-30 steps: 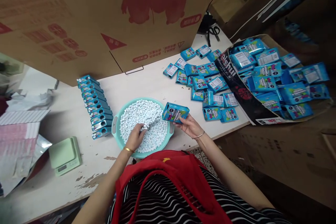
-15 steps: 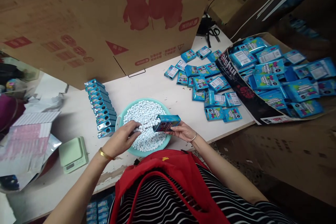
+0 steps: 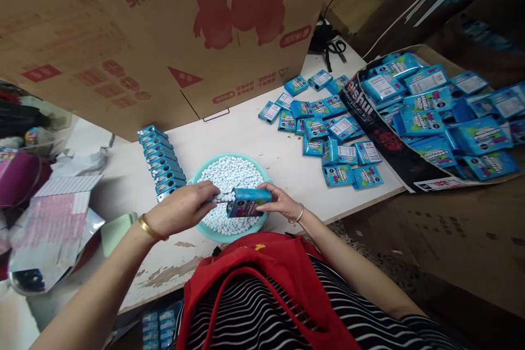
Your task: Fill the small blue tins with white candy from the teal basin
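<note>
two hands are working above a mint-green bowl (image 3: pixel 223 238) of white candies (image 3: pixel 229 169)! the right hand (image 3: pixel 281 203) is gripping a blue box (image 3: pixel 249 202) between thumb and fingers, right over the bowl. the left hand (image 3: pixel 180 208) is curling its fingers by a line of candies reaching the box's left end; whether they're closing on anything, one cannot tell. stacked boxes (image 3: pixel 162 158) are standing left, loose ones lying right.

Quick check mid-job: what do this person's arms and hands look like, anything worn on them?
Both hands are ungloved, with bare forearms. The left hand has a broad gold-coloured bangle at its wrist; the right hand, a thin, pale metallic bangle. The right arm's short sleeve is black with white stripes.
</note>
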A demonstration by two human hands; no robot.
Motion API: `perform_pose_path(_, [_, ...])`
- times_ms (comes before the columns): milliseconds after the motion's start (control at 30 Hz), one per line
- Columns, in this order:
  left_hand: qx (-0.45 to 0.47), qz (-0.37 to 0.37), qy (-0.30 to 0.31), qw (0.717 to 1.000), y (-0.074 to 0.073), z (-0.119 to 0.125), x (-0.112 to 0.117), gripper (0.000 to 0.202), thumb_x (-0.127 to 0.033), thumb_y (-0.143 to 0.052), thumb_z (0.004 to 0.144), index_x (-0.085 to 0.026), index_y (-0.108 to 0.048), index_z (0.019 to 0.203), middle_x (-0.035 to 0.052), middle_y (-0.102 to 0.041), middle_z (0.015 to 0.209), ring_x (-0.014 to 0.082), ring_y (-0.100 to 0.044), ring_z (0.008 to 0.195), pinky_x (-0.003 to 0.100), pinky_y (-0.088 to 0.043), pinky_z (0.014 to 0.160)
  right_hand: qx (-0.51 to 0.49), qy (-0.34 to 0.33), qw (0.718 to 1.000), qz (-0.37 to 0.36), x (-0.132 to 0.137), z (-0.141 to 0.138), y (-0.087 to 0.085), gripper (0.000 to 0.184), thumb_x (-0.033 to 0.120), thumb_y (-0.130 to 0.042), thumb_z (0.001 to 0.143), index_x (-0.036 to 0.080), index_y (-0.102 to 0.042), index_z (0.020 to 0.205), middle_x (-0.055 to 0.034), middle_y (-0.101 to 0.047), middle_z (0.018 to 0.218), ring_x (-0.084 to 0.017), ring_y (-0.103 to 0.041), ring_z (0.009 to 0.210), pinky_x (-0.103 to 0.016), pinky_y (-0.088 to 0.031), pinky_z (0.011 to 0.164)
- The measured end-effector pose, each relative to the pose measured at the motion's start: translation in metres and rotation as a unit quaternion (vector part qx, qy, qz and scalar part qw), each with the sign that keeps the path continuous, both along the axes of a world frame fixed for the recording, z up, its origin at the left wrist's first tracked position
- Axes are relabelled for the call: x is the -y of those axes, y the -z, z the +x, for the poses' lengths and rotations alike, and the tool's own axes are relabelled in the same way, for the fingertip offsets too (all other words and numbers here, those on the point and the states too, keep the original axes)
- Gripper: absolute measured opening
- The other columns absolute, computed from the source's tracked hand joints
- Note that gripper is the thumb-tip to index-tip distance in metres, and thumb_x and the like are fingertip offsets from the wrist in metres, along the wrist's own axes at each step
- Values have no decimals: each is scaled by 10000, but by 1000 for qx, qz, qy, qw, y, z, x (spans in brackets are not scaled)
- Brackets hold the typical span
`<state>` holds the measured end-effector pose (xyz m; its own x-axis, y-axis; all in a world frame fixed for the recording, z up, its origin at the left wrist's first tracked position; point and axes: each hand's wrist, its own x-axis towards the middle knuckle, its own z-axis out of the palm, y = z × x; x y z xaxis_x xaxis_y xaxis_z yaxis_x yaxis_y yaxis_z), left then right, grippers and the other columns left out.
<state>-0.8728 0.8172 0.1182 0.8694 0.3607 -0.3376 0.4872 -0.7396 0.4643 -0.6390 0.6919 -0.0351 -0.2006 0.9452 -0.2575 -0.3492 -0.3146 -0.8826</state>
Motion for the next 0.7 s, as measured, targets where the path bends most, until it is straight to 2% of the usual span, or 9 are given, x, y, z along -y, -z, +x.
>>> perform_pose_path(67, [-9, -5, 12, 1000, 0, 1, 0, 229, -319, -390, 933, -195, -575, 988, 64, -606, 941, 182, -585, 830, 311, -458, 712, 49, -36, 998, 35, -2, 0, -3, 407, 287, -799, 641, 227, -552, 960, 38, -568, 849, -123, -555, 775, -267, -483, 738])
perform_pose_path(200, [-23, -2, 16, 1000, 0, 4, 3, 226, -305, -387, 924, -205, -589, 907, 55, -591, 877, 170, -570, 752, 290, -442, 646, 137, -92, 980, 110, -6, -4, -10, 411, 274, -749, 688, 208, -558, 1045, -12, -580, 990, -157, -551, 894, -294, -465, 808])
perform_pose_path(300, [-32, 10, 7, 999, -1, 7, 5, 182, -225, -413, 897, -204, -583, 833, 52, -572, 823, 165, -538, 683, 290, -424, 613, 209, -104, 962, 139, -6, -6, -11, 316, 232, -681, 724, 198, -547, 1007, 3, -562, 913, -149, -524, 824, -277, -444, 746])
perform_pose_path(467, [-66, 60, 28, 996, -10, 15, 13, 252, -79, -364, 859, -200, -584, 843, 58, -565, 820, 178, -523, 672, 309, -423, 630, 304, -58, 939, 151, -3, -8, -1, 273, 137, -583, 726, 199, -536, 987, 3, -558, 888, -159, -530, 809, -275, -416, 726])
perform_pose_path(567, [-58, 76, 22, 995, -15, 17, 16, 274, -61, -343, 857, -199, -578, 829, 60, -556, 802, 187, -522, 664, 326, -432, 642, 339, -25, 924, 175, -1, -8, 5, 309, 119, -558, 721, 199, -542, 1019, -35, -592, 972, -202, -553, 921, -334, -434, 822])
perform_pose_path(633, [-56, 95, -1, 994, -9, 9, 14, 254, -79, -354, 864, -205, -573, 864, 59, -558, 818, 192, -531, 678, 324, -435, 640, 367, 10, 911, 187, 2, -7, 8, 334, 110, -543, 718, 200, -548, 1040, -66, -603, 1036, -232, -542, 1012, -386, -425, 898])
perform_pose_path(700, [-67, 118, -48, 990, 9, -6, 10, 206, -135, -382, 881, -211, -566, 932, 63, -568, 874, 199, -554, 725, 314, -438, 636, 379, 50, 907, 177, 5, -4, 10, 328, 118, -542, 736, 207, -546, 1051, -78, -604, 1076, -241, -536, 1055, -411, -416, 940])
